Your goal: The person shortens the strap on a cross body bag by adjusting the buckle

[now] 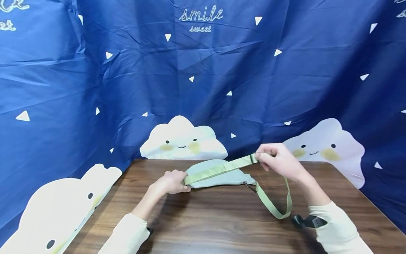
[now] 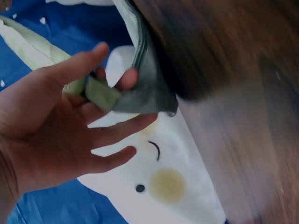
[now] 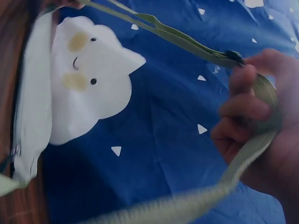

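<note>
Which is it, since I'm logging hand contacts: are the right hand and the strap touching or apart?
Touching. The right wrist view shows it: the fingers of the right hand curl round the strap.

Room over tabletop point(image 1: 209, 220) btwn forearms point(image 1: 144, 207), w/ bag point(image 1: 228, 177) beyond & strap loop point(image 1: 268, 204) R in way

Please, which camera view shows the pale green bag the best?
The head view: the bag shows there nearly from end to end on the table, though the strap crosses over it. The left wrist view shows only one end, beyond the fingers; the right wrist view shows it narrow, at the left side.
</note>
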The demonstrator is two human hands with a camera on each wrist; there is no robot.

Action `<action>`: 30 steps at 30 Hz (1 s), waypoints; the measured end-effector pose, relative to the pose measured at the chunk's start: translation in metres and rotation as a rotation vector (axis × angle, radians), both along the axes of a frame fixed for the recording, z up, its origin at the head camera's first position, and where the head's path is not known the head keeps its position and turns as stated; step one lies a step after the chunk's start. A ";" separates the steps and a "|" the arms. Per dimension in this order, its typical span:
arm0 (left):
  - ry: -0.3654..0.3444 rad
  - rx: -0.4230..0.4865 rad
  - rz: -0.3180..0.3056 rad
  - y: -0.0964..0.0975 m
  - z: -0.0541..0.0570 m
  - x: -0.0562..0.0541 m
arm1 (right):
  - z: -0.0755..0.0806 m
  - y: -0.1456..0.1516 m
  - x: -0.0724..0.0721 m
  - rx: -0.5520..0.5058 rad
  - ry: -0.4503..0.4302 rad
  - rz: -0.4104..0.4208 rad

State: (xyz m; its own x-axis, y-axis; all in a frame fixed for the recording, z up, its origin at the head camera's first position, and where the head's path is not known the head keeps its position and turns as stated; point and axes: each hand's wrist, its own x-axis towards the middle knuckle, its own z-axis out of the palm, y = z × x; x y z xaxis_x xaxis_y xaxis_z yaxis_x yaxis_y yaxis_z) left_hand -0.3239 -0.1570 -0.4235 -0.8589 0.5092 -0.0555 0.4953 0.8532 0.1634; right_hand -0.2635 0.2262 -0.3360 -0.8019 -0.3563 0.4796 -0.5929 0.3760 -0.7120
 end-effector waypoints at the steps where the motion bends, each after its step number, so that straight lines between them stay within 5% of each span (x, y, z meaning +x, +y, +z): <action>1: -0.006 0.009 0.011 -0.004 0.000 -0.002 | -0.003 -0.003 -0.002 0.041 0.002 0.000; 5: -0.111 0.114 0.006 -0.015 0.005 0.000 | -0.014 -0.020 -0.006 0.065 -0.050 0.044; 8: -0.127 0.173 -0.022 -0.012 0.018 0.014 | -0.023 -0.036 -0.007 0.013 -0.116 0.129; 11: 0.031 0.252 -0.080 0.003 0.036 0.037 | -0.030 -0.052 -0.008 -0.056 -0.173 0.223; 14: 0.299 0.367 -0.170 0.027 0.052 0.060 | -0.033 -0.065 -0.007 -0.135 -0.224 0.306; 19: 0.670 0.491 -0.303 0.056 0.058 0.080 | -0.032 -0.073 -0.001 -0.173 -0.241 0.341; 23: 0.729 0.570 -0.344 0.062 0.054 0.082 | -0.031 -0.074 0.005 -0.144 -0.231 0.348; 30: 0.658 0.686 -0.398 0.065 0.052 0.082 | -0.034 -0.070 0.007 -0.139 -0.274 0.395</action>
